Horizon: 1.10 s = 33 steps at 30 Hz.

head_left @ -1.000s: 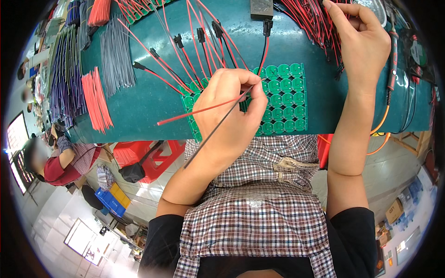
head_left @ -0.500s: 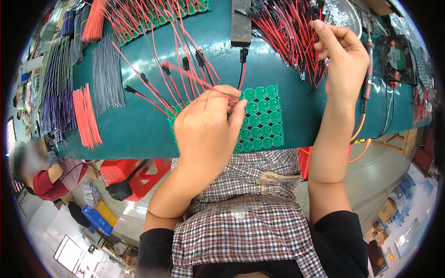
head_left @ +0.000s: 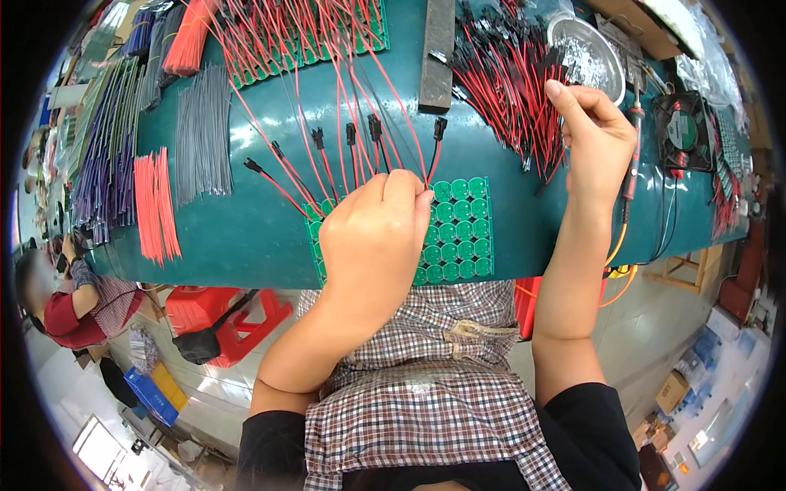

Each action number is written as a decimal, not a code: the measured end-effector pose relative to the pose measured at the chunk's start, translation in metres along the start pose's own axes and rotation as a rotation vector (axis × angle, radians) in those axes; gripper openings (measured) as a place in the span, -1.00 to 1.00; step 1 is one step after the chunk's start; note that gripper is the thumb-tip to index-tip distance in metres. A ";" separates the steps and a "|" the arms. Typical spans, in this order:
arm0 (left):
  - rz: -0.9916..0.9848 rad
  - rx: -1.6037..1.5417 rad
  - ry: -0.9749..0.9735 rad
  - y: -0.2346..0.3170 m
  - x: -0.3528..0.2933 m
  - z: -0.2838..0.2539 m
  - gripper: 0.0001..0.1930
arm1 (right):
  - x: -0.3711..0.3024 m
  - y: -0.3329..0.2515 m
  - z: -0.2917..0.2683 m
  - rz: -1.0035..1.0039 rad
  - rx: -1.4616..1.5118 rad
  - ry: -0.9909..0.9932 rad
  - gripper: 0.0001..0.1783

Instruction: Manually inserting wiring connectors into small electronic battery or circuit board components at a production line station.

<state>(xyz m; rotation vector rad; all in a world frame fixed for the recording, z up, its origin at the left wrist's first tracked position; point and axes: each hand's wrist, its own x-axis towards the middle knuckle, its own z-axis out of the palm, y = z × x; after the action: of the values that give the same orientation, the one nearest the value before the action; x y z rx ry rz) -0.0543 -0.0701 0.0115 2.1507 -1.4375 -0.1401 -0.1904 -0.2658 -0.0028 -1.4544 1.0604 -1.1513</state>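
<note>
My left hand is over a green circuit board panel made of several round boards and covers its middle. Thumb and fingers are pinched by the board, where a thin red wire runs down to the fingertips; the exact grip is hidden. Paired wires with black connectors rise from the panel's far side. My right hand is raised at the right, thumb and fingertips pressed together; anything between them is too small to make out. It is beside a pile of red-and-black connector leads.
A soldering iron with an orange cord stands by my right hand, near a round clear dish and a black fan. A dark bar lies beyond the panel. Red and grey wires lie left. Another person sits far left.
The red wire that swung blurred from my left hand now stands among the others, leading to its fingertips. My right hand sits slightly lower in the picture, still pinched. The whole view has shifted.
</note>
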 end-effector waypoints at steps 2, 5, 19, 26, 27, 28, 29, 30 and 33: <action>0.004 -0.003 -0.005 -0.001 0.002 -0.002 -0.85 | 0.001 0.002 0.003 -0.045 -0.003 0.012 -0.91; -0.023 0.004 -0.007 0.000 -0.002 -0.006 -0.84 | -0.002 -0.002 0.004 -0.050 0.003 0.015 -0.92; -0.323 -0.235 0.099 -0.046 -0.017 -0.078 -0.91 | -0.042 -0.014 0.002 0.161 0.156 -0.310 -0.72; -0.631 0.572 0.185 -0.209 -0.025 -0.144 -0.78 | -0.046 -0.002 0.005 0.141 -0.035 -0.293 -0.86; -0.637 0.633 0.173 -0.233 -0.031 -0.148 -0.77 | -0.046 -0.003 0.006 0.171 -0.118 -0.299 -0.86; -0.631 0.680 0.168 -0.258 -0.039 -0.152 -0.76 | -0.047 -0.003 0.006 0.201 -0.200 -0.308 -0.87; -0.624 0.723 0.162 -0.281 -0.045 -0.153 -0.76 | -0.048 -0.002 0.006 0.204 -0.208 -0.308 -0.87; -0.635 0.737 0.159 -0.291 -0.051 -0.161 -0.76 | -0.047 -0.001 0.007 0.180 -0.192 -0.289 -0.88; -0.667 0.674 0.087 -0.333 -0.061 -0.165 -0.73 | -0.049 0.006 0.004 0.130 -0.183 -0.258 -0.89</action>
<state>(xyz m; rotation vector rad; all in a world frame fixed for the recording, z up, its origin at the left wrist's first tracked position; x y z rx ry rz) 0.2562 0.1397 -0.0244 3.0759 -0.7083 0.2314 -0.1958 -0.2181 -0.0159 -1.6021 1.0813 -0.7663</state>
